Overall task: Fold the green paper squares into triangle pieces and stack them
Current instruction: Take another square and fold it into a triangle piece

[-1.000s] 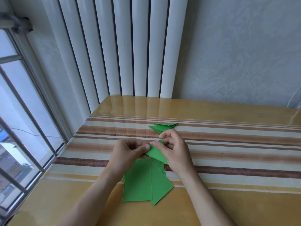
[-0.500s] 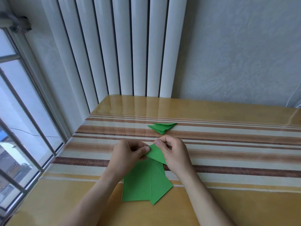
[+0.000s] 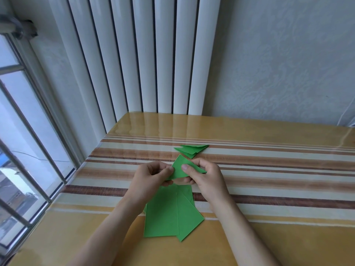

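Between both hands (image 3: 153, 177), paper (image 3: 180, 168) now higher.

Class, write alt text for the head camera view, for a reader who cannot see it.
Two hands, left hand and right hand, pinch a partly folded green paper piece above a striped table. Unfolded green paper sheets lie fanned beneath the wrists; folded green triangles sit stacked farther back, near a white radiator.

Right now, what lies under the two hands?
Under the hands and their held piece, flat green sheets fan across the striped table. Their far edges are covered.
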A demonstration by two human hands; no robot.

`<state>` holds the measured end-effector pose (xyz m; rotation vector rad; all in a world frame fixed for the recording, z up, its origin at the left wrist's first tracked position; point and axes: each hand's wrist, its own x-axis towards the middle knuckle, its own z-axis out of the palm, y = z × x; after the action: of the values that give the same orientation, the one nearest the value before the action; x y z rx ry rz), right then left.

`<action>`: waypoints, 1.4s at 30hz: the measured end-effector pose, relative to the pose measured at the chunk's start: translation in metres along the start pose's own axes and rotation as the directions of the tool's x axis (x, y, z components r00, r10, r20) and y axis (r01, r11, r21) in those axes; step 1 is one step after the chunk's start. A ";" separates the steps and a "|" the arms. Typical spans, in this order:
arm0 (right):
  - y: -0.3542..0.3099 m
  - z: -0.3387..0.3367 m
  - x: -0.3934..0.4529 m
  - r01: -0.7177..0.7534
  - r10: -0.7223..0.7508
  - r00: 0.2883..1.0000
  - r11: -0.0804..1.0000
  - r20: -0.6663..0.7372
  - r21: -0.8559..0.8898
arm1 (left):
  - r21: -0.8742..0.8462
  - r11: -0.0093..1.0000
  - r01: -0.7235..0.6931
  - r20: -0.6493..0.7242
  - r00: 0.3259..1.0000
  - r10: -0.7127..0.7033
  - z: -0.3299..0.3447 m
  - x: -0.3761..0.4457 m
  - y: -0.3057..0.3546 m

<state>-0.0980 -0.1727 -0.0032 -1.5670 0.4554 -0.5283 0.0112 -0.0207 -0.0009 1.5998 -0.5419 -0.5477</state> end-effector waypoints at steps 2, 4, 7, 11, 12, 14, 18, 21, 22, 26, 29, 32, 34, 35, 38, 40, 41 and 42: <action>-0.001 -0.001 0.000 -0.015 0.018 0.997 0.999 -0.076 0.043 | 0.018 1.000 0.003 0.048 0.999 -0.004 0.001 -0.002 0.001; -0.001 0.000 0.002 -0.026 0.044 0.989 0.991 -0.141 0.128 | 0.046 0.999 0.002 0.079 0.997 -0.005 0.001 -0.003 0.002; 0.003 0.000 0.005 -0.036 0.068 0.984 0.981 -0.163 0.191 | 0.079 0.997 0.012 0.135 0.991 -0.023 0.002 -0.004 0.003; 0.004 0.001 0.004 -0.021 0.032 0.996 0.992 -0.086 0.126 | 0.041 0.999 -0.026 0.082 0.996 0.022 0.004 -0.004 0.002; 0.005 0.002 0.004 -0.021 0.028 0.997 0.993 -0.066 0.112 | 0.032 0.998 -0.050 0.038 0.998 0.048 0.003 -0.004 0.002; 0.006 0.003 0.004 -0.018 0.022 0.999 0.996 -0.048 0.084 | 0.016 0.997 -0.080 -0.035 0.996 0.081 0.001 -0.003 0.002; 0.004 0.005 0.002 -0.045 0.040 0.999 0.988 0.033 0.148 | -0.095 0.992 -0.078 -0.082 0.994 0.070 0.001 -0.003 0.001; 0.004 0.009 -0.002 -0.075 0.061 0.989 0.992 0.136 0.102 | -0.206 0.978 -0.044 -0.114 0.993 0.020 0.001 -0.002 0.002; 0.006 0.009 -0.002 -0.067 0.057 0.989 0.995 0.137 0.073 | -0.227 0.973 -0.033 -0.117 0.993 0.006 0.000 -0.002 0.002; 0.007 0.007 0.002 -0.040 0.036 0.998 0.996 0.049 0.085 | -0.183 0.983 -0.016 -0.083 0.997 0.001 0.001 -0.002 0.002; 0.007 0.003 0.003 -0.018 0.018 1.000 0.995 -0.001 0.096 | -0.109 0.994 -0.005 -0.038 0.999 0.001 0.002 -0.003 0.002; 0.009 0.001 0.004 0.011 -0.009 0.999 0.998 -0.035 0.061 | -0.060 0.998 -0.005 0.022 1.000 0.007 0.001 -0.004 0.002; 0.012 -0.001 0.005 0.038 -0.036 0.998 0.998 -0.055 0.043 | -0.022 1.000 -0.004 0.074 0.997 0.006 0.001 -0.004 0.003; 0.014 -0.001 0.006 0.055 -0.053 0.997 0.998 -0.055 0.038 | -0.012 1.000 0.000 0.094 0.996 0.001 0.001 -0.004 0.003; 0.017 -0.002 0.008 0.096 -0.096 0.995 0.995 -0.019 -0.029 | -0.004 1.000 0.020 0.129 0.991 -0.020 0.002 -0.003 0.002; 0.019 -0.001 0.008 0.115 -0.115 0.993 0.990 0.012 -0.080 | -0.004 1.000 0.012 0.133 0.991 -0.011 0.004 -0.004 0.002; 0.019 0.000 0.008 0.124 -0.121 0.992 0.987 0.033 -0.105 | 0.000 1.000 -0.004 0.122 0.992 0.004 0.005 -0.005 0.003; 0.019 0.001 0.008 0.131 -0.124 0.991 0.983 0.059 -0.127 | 0.014 1.000 -0.026 0.098 0.995 0.024 0.005 -0.005 0.003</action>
<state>-0.0903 -0.1772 -0.0220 -1.7394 0.3583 -0.5646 0.0044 -0.0220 0.0019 1.5848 -0.6404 -0.6067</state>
